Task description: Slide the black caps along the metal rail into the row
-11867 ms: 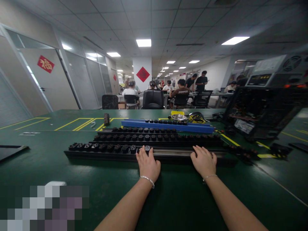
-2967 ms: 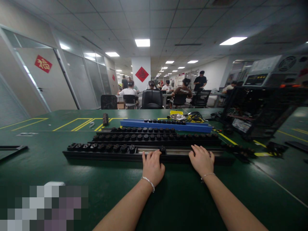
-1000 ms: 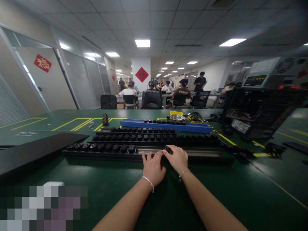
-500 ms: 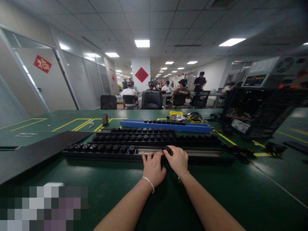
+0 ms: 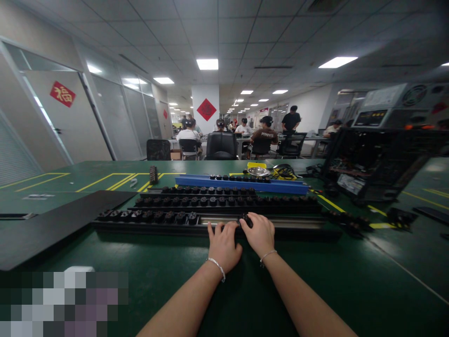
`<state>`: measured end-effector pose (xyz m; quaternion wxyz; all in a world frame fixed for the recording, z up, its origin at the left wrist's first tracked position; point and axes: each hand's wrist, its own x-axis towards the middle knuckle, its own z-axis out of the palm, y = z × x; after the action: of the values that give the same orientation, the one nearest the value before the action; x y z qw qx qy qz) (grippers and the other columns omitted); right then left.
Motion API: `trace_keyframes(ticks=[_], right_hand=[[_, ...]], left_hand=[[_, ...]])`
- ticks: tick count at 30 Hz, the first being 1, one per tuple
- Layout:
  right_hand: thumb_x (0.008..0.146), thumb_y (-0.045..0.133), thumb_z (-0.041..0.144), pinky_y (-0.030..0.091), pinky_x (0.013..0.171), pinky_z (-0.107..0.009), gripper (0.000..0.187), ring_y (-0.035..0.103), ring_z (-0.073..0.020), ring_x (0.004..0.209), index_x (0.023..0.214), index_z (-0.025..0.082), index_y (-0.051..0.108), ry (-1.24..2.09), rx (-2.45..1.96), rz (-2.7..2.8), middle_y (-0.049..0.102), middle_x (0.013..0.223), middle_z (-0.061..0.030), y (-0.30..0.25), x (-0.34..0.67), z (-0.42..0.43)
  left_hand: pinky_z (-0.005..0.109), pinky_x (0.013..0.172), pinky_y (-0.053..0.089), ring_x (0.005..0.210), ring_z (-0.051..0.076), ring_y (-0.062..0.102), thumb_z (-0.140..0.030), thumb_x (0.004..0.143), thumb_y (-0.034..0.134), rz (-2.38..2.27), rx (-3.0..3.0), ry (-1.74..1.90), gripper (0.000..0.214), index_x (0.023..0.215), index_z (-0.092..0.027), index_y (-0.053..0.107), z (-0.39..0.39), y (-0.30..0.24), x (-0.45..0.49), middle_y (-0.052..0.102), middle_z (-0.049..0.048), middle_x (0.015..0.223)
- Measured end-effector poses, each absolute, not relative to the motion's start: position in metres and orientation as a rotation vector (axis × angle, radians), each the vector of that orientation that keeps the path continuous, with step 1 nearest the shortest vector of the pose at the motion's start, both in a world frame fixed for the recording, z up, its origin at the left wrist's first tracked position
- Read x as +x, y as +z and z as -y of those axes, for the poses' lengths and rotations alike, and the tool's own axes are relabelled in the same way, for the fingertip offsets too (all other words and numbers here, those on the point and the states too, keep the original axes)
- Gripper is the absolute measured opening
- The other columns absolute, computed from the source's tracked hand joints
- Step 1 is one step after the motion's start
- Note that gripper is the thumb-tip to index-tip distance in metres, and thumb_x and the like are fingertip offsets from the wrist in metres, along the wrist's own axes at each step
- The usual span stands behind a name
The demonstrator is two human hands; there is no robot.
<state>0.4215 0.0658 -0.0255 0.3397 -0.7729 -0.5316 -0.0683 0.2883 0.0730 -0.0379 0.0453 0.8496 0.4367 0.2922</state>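
Observation:
Nearest to me lies a long black rail (image 5: 154,228) with a bare metal-coloured channel (image 5: 298,222) along its right part. Black round socket modules (image 5: 170,216) sit in a row in its left part. My right hand (image 5: 260,234) pinches a black socket module (image 5: 245,218) at the channel, between thumb and fingers; part of it is hidden. To its left, my left hand (image 5: 224,245) rests its outstretched fingertips on the rail's channel, with the thumb held apart. Whether those fingertips touch the pinched module, I cannot tell.
Behind are another black rail (image 5: 231,202) filled with modules and a blue rail (image 5: 242,183). Loose modules (image 5: 351,221) lie at the right, near an open computer case (image 5: 372,159). A dark flat panel (image 5: 66,224) lies left. Several people sit farther back.
Both hands stay almost in place. The module under my right hand looks slightly shifted or turned. In the background, the standing person's head and arms have lowered.

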Motion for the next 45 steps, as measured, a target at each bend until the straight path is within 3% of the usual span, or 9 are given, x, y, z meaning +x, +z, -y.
trace_keyframes(ticks=[10, 22, 34, 45], right_hand=[[0.082, 0.046, 0.043, 0.029, 0.095, -0.036, 0.035, 0.052, -0.0201, 0.108, 0.099, 0.021, 0.067, -0.172, -2.027, 1.381, 0.065, 0.112, -0.0059, -0.0241, 0.4214, -0.0647], [0.081, 0.046, 0.042, 0.028, 0.096, -0.036, 0.044, 0.052, -0.0218, 0.106, 0.115, 0.018, 0.06, -0.173, -2.033, 1.356, 0.065, 0.11, -0.0087, -0.0244, 0.4199, -0.0648], [0.081, 0.046, 0.038, 0.028, 0.095, -0.035, 0.036, 0.053, -0.0203, 0.103, 0.105, 0.019, 0.065, -0.195, -2.002, 1.365, 0.067, 0.107, -0.0068, -0.0246, 0.4203, -0.0652], [0.082, 0.044, 0.037, 0.028, 0.096, -0.035, 0.039, 0.053, -0.0204, 0.103, 0.108, 0.018, 0.064, -0.193, -2.018, 1.361, 0.066, 0.108, -0.0077, -0.0252, 0.421, -0.065]], left_hand=[[0.058, 0.111, 0.001, 0.117, 0.025, 0.04, -0.019, 0.069, 0.052, -1.345, 2.573, 0.831, 0.05, 0.118, -0.027, 0.049, -0.0708, -0.0324, 0.288, 0.057, 0.0, 0.124], [0.057, 0.111, 0.001, 0.117, 0.024, 0.04, -0.018, 0.07, 0.052, -1.346, 2.584, 0.823, 0.049, 0.118, -0.028, 0.048, -0.0711, -0.0328, 0.2881, 0.056, -0.0004, 0.125], [0.057, 0.111, 0.0, 0.117, 0.024, 0.04, -0.019, 0.069, 0.052, -1.343, 2.586, 0.82, 0.05, 0.118, -0.027, 0.048, -0.0708, -0.0318, 0.2877, 0.057, -0.0001, 0.124], [0.057, 0.111, 0.001, 0.117, 0.024, 0.04, -0.018, 0.069, 0.052, -1.338, 2.581, 0.827, 0.05, 0.118, -0.028, 0.048, -0.0717, -0.0331, 0.288, 0.057, -0.0005, 0.124]])
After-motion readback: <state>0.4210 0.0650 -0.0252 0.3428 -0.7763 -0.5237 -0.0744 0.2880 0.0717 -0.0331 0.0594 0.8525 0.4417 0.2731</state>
